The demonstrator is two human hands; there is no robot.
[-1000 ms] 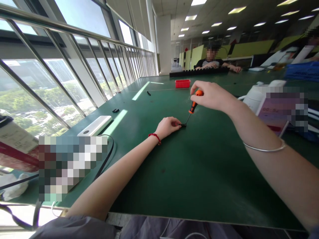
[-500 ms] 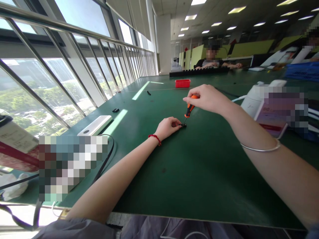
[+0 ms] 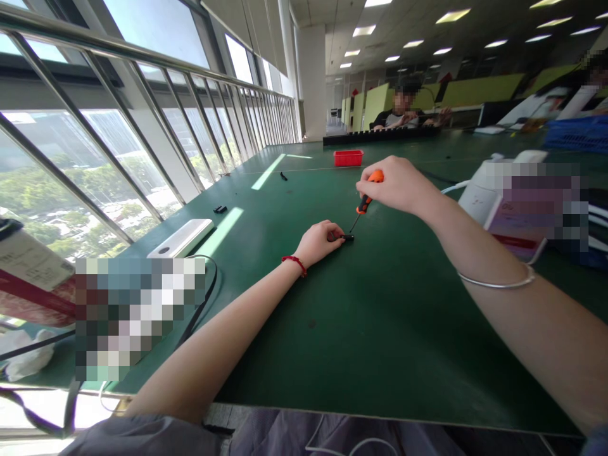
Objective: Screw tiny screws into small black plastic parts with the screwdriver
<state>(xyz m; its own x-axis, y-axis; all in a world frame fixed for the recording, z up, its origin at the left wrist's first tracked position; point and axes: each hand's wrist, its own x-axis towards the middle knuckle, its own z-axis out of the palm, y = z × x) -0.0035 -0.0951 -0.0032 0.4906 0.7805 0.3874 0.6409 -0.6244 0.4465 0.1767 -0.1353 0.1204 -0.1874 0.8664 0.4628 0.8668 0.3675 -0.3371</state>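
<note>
Near the middle of the green table (image 3: pixel 361 329), my left hand (image 3: pixel 320 244) has its fingers closed on a small black part (image 3: pixel 349 237) that lies on the surface. My right hand (image 3: pixel 392 183) grips an orange and black screwdriver (image 3: pixel 365 204) by its handle, above and to the right of the part. The screwdriver slants, its thin shaft pointing down and left, with the tip at or just above the black part; whether they touch is too small to tell.
Beyond my hands are a red tray (image 3: pixel 348 158) and a long black rack (image 3: pixel 380 135), with a person behind it. Small black pieces (image 3: pixel 220 209) and a white box (image 3: pixel 182 239) lie left. White bottles (image 3: pixel 484 190) and a pink box (image 3: pixel 520 215) stand right.
The screwdriver has tilted more, its handle shifting slightly up and right with my right hand. My left hand and the black part have barely moved. The person opposite has raised their hands.
</note>
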